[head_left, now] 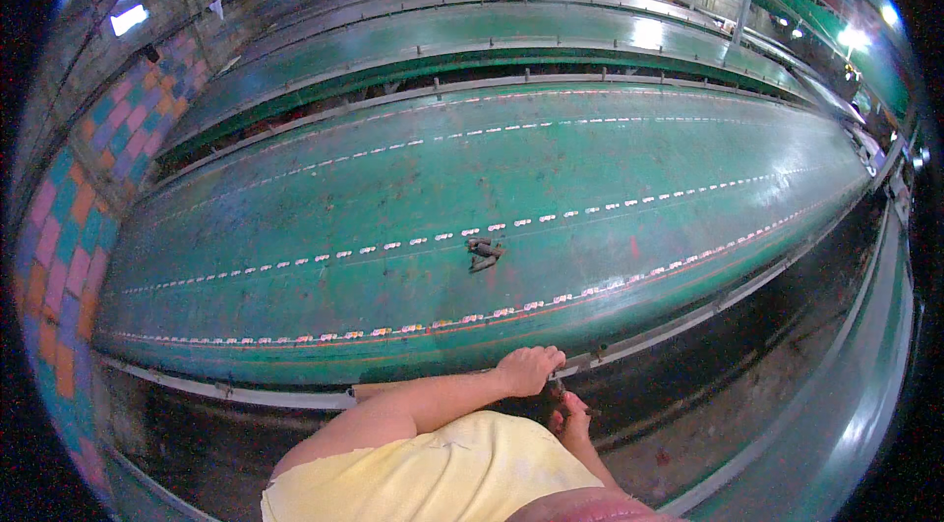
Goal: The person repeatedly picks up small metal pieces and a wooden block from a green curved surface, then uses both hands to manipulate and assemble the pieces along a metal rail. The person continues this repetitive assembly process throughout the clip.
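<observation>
My left hand point(529, 371) lies at the near edge of a long green printing table, its fingers curled over the metal rail point(639, 347). Whatever may be under those fingers is hidden. Just below the rail, my right hand point(572, 416) is closed around a small dark piece point(556, 390) that reaches up to the rail. Its kind cannot be made out. On the green table top point(393, 198), beyond my hands, lies a dark, jointed-looking item point(483, 254), too small to name. Rows of small printed labels or pictures run along the top.
A second long green table point(472, 30) runs parallel behind this one. At the right, another pale table surface point(836, 443) stands across a dark gap. A wall of coloured blocks point(69, 257) rises at the left. A strip of rail point(275, 396) continues left of my arm.
</observation>
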The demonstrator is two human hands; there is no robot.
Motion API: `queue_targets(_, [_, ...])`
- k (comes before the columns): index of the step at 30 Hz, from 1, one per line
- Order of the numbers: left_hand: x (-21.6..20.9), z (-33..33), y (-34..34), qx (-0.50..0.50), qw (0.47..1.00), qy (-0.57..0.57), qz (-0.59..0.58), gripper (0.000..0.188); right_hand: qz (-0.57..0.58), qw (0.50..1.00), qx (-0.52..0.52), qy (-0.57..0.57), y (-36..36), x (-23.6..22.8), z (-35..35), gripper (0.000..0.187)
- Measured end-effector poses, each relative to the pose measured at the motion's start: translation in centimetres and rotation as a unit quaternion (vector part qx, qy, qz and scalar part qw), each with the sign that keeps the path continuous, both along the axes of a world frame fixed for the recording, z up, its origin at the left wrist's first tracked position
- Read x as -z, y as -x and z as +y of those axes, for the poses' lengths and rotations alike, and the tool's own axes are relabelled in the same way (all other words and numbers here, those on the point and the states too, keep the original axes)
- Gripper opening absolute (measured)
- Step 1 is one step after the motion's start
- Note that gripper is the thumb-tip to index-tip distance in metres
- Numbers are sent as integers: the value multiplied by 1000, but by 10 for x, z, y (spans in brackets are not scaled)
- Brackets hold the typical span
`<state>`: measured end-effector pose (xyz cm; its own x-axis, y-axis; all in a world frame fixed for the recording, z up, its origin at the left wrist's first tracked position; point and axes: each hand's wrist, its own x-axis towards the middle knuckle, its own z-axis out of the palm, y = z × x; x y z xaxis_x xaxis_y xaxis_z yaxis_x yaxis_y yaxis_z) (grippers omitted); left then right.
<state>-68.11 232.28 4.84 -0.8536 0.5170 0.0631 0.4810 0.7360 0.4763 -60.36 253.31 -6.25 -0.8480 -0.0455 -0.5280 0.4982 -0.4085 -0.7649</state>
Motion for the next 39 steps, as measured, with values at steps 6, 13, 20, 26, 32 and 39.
queue_targets(6, [0,7,-4,-23,998,54,-21,45,444,771,-42,-455,-11,-30,11,16])
queue_targets(13, [0,1,0,-33,999,28,-24,36,349,746,-131,-552,0,-80,-2,21])
queue_targets(20, [-9,5,-5,-9,999,42,5,38,316,711,-142,-612,-3,-77,-5,20])
queue_targets(26, [-3,9,2,-31,997,73,-13,19,311,698,-153,-626,-3,-75,-8,20])
queue_targets(32, [1,15,5,-32,989,140,25,17,312,696,-146,-630,-6,-74,-9,21])
queue_targets(39, [2,13,6,-31,994,101,32,14,320,670,-132,-657,-9,-70,-9,20])
